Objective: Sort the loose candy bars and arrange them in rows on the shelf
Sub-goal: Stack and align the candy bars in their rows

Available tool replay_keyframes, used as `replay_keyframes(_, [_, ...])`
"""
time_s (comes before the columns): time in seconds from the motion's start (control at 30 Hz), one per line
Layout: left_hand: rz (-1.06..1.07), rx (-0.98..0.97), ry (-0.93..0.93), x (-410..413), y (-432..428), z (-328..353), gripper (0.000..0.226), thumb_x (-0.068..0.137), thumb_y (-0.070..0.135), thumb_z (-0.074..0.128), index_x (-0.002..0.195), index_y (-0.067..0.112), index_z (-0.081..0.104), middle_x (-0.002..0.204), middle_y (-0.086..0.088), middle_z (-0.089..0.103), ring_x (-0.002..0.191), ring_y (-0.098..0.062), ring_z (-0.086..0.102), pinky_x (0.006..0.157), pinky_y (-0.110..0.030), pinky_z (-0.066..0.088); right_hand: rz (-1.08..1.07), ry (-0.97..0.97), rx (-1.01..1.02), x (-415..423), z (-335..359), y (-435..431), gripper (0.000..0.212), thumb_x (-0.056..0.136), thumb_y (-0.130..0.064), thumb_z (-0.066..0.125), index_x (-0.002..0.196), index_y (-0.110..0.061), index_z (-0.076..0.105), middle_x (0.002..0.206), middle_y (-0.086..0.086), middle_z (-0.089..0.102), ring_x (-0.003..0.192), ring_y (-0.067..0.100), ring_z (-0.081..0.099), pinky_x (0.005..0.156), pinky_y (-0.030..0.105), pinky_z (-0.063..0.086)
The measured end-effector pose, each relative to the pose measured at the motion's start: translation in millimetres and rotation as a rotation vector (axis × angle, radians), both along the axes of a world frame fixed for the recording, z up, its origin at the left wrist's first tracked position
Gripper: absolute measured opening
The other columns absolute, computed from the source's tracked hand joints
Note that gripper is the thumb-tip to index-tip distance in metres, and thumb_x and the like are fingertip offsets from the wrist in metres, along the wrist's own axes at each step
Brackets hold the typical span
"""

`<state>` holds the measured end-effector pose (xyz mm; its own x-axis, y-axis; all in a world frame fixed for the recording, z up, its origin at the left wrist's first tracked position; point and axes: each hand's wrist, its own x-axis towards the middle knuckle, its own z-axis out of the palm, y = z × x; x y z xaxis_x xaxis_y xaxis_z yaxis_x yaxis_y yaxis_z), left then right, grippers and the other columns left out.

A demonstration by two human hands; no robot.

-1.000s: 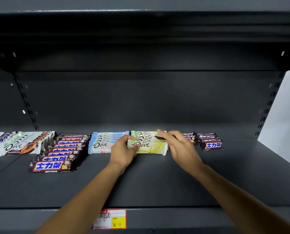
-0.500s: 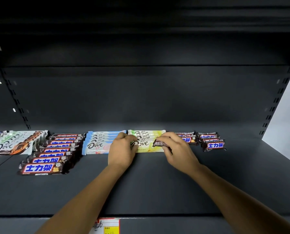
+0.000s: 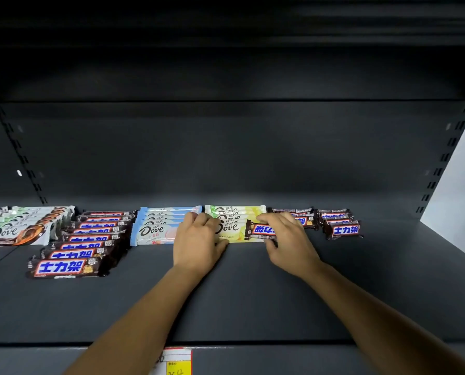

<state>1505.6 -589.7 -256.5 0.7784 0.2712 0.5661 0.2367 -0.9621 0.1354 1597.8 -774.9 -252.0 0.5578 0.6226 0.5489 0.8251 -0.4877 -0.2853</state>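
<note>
Your right hand (image 3: 288, 239) pinches a small Snickers bar (image 3: 261, 230), thumb below and fingers curled over its top; the bar sits centre frame, over the right end of the yellow Dove row (image 3: 235, 212), label upside down to you. My guess is it belongs with the small Snickers rows (image 3: 342, 229) just right of centre, so it wants lifting clear and turning.

Your left hand (image 3: 198, 239) clamps the left end of the front yellow Dove bar (image 3: 231, 228), fingers curled over it, thumb at its near edge; likely a steadying hold so that row doesn't skid. The blue Dove row (image 3: 158, 226) lies against that hand's left side; the long Snickers row (image 3: 74, 247) runs lower left, staggered toward you.

Hard to read: whether the stray touches the Dove bar or hangs just above it; its right end is under your fingers. The brown-and-white Dove row (image 3: 17, 228) is cut by the left edge; the price tag (image 3: 177, 361) is cut at bottom centre; the back of the shelf (image 3: 253, 293) is dim.
</note>
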Motion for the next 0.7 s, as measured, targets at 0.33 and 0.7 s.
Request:
replay_keyframes(0.33, [-0.356, 0.008, -0.163, -2, -21, 6, 0.051, 0.083, 0.040, 0.057, 0.128, 0.020, 0.045, 0.115, 0.003, 0.058, 0.102, -0.019, 0.052, 0.087, -0.033, 0.045, 0.152, -0.052, 0.216, -12, 7, 8, 0.042, 0.074, -0.003, 0.065, 0.113, -0.013, 0.058, 0.105, -0.003, 0.059, 0.098, 0.012, 0.049, 0.086, 0.013, 0.033])
replay_keyframes(0.7, [-0.523, -1.019, -0.239, -8, -37, 17, 0.033, 0.090, 0.001, 0.056, 0.115, 0.020, 0.052, 0.076, -0.003, 0.069, 0.069, -0.012, 0.067, 0.073, -0.023, 0.054, 0.165, -0.081, 0.337, -21, 3, 13, 0.025, 0.083, -0.028, 0.060, 0.097, -0.008, 0.059, 0.104, 0.003, 0.050, 0.086, 0.006, 0.048, 0.079, 0.018, 0.041])
